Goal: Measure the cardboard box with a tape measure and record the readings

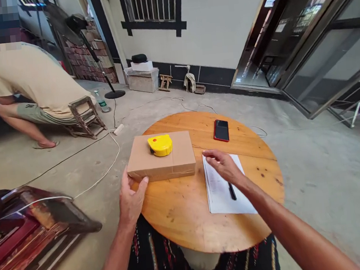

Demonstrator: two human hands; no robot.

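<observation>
My left hand (133, 195) grips the near left corner of a closed cardboard box (181, 149), thumb along its front face and the fingers partly hidden at its left side. On the box lid lies a yellow tape measure (162, 146) with a red button. Over the upper part of a sheaf of printed paper (218, 199), my right hand (222, 163) stretches its fingers to the left, holding nothing visible; whether they touch the sheet I cannot tell. A black pen (232, 190) rests on the paper, partly covered by my right wrist.
All this stands on a round wooden table (183, 232). A phone (220, 130) with a red edge lies toward the back right. Cables cross the concrete floor. At left, a person (31, 81) sits on a low wooden chair (84, 116), near a standing fan (114, 93) and a bottle (102, 102).
</observation>
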